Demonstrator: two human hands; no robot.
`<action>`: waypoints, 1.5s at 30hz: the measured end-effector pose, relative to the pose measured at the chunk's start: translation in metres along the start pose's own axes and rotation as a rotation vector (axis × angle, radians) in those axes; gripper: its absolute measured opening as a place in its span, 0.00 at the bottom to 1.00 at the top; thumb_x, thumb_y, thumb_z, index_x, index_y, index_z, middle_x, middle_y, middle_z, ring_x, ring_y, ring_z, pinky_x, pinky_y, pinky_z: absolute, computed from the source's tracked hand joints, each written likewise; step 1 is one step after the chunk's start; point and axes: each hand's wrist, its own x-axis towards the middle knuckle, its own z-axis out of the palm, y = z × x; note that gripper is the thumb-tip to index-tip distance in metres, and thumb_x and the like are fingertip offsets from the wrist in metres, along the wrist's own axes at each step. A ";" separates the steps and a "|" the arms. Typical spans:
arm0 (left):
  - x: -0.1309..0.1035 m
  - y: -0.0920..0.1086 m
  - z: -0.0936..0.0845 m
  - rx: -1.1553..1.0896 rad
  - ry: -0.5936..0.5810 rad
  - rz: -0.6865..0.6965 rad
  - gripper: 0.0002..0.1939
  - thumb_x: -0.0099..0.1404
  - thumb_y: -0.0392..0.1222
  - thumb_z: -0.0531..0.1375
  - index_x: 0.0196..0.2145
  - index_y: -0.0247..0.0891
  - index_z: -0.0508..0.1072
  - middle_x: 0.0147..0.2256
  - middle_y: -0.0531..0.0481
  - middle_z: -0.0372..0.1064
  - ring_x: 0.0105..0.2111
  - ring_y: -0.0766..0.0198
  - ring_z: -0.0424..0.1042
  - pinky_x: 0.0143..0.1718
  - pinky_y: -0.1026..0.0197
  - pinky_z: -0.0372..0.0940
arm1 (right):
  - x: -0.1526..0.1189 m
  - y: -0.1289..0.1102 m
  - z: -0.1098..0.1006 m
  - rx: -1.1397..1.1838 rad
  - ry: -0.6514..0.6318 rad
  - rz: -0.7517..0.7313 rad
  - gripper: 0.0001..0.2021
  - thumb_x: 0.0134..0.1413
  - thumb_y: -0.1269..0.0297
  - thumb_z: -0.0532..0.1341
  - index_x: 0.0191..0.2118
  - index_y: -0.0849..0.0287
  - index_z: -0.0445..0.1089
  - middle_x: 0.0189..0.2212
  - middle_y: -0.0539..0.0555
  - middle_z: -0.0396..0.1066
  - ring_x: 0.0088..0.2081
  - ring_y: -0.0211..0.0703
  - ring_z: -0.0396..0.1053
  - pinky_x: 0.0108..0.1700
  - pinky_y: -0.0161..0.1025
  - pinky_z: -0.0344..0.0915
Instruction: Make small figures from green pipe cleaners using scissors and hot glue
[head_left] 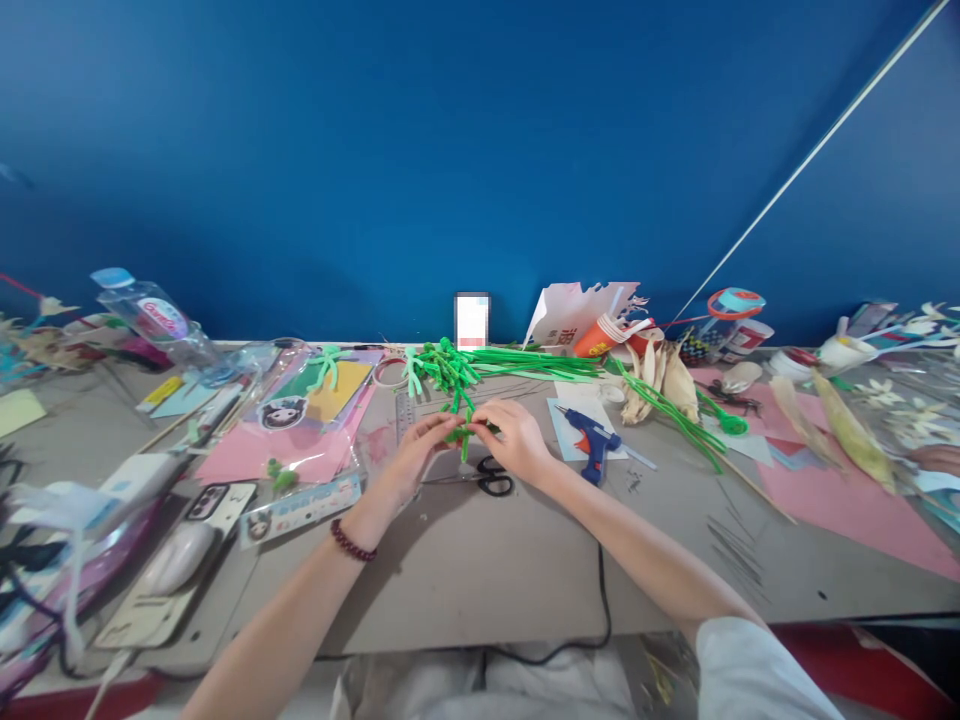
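Observation:
My left hand [421, 448] and my right hand [514, 438] meet over the middle of the table. Their fingertips pinch a piece made of fuzzy green pipe cleaners [464, 446], its lower end pointing down between them. Just beyond my fingers lies a bundle of green pipe-cleaner stems [536, 362] with a bushy twisted head [446, 368]. Black-handled scissors [495, 478] lie under my right hand, and a clear ruler [405, 412] is behind my left. To the right rests a blue hot glue gun [598, 440].
On the left are a plastic bottle [154, 310], a phone [217, 505], a white computer mouse [180, 556] and pink paper [240, 452]. Dried husks [652, 388], orange cups [596, 337] and more green stems [667, 400] lie right. A black cord [604, 590] hangs over the front edge.

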 end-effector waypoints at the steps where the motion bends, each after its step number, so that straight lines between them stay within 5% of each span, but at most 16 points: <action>1: 0.000 0.001 0.000 -0.007 0.014 -0.034 0.11 0.51 0.43 0.66 0.31 0.35 0.75 0.30 0.49 0.71 0.28 0.67 0.67 0.32 0.63 0.62 | 0.000 0.000 0.000 -0.023 -0.004 -0.045 0.09 0.60 0.64 0.54 0.31 0.58 0.68 0.28 0.54 0.70 0.32 0.41 0.65 0.37 0.37 0.58; 7: 0.000 -0.002 -0.002 -0.031 -0.051 -0.244 0.12 0.46 0.43 0.69 0.30 0.36 0.77 0.26 0.52 0.70 0.26 0.69 0.66 0.31 0.65 0.61 | -0.001 0.003 0.002 -0.006 0.004 -0.080 0.08 0.60 0.65 0.55 0.31 0.58 0.68 0.30 0.54 0.71 0.35 0.42 0.66 0.40 0.39 0.59; 17: -0.002 -0.005 0.001 0.211 0.100 -0.045 0.14 0.44 0.45 0.70 0.30 0.36 0.77 0.24 0.52 0.71 0.24 0.68 0.65 0.29 0.65 0.58 | -0.002 0.000 0.006 0.303 -0.026 0.128 0.07 0.54 0.67 0.57 0.40 0.57 0.69 0.29 0.52 0.67 0.32 0.40 0.64 0.34 0.36 0.62; 27: -0.008 -0.005 0.017 0.250 0.180 0.106 0.16 0.42 0.48 0.69 0.26 0.35 0.73 0.19 0.56 0.64 0.18 0.72 0.59 0.20 0.67 0.54 | -0.002 -0.007 0.005 0.477 0.008 0.342 0.02 0.50 0.65 0.58 0.31 0.58 0.65 0.23 0.48 0.63 0.25 0.35 0.59 0.29 0.34 0.58; 35: -0.006 -0.008 0.014 0.182 0.165 0.130 0.17 0.41 0.47 0.70 0.27 0.35 0.72 0.19 0.56 0.64 0.18 0.73 0.57 0.19 0.68 0.51 | 0.005 -0.006 0.004 0.908 -0.117 0.794 0.08 0.39 0.62 0.61 0.26 0.58 0.62 0.18 0.45 0.65 0.20 0.36 0.66 0.25 0.33 0.58; 39: -0.005 -0.010 0.009 0.283 0.150 0.197 0.14 0.45 0.45 0.68 0.29 0.35 0.75 0.24 0.52 0.69 0.24 0.68 0.64 0.25 0.66 0.58 | 0.008 -0.005 0.000 0.986 -0.238 0.965 0.08 0.37 0.63 0.61 0.26 0.58 0.62 0.13 0.44 0.63 0.14 0.33 0.59 0.18 0.30 0.50; 45: -0.004 -0.005 0.001 0.527 0.109 0.267 0.11 0.50 0.45 0.66 0.32 0.39 0.75 0.33 0.49 0.73 0.36 0.60 0.69 0.40 0.59 0.62 | 0.009 0.000 -0.003 0.762 -0.163 0.733 0.07 0.40 0.66 0.61 0.23 0.58 0.60 0.15 0.42 0.59 0.18 0.31 0.57 0.23 0.31 0.54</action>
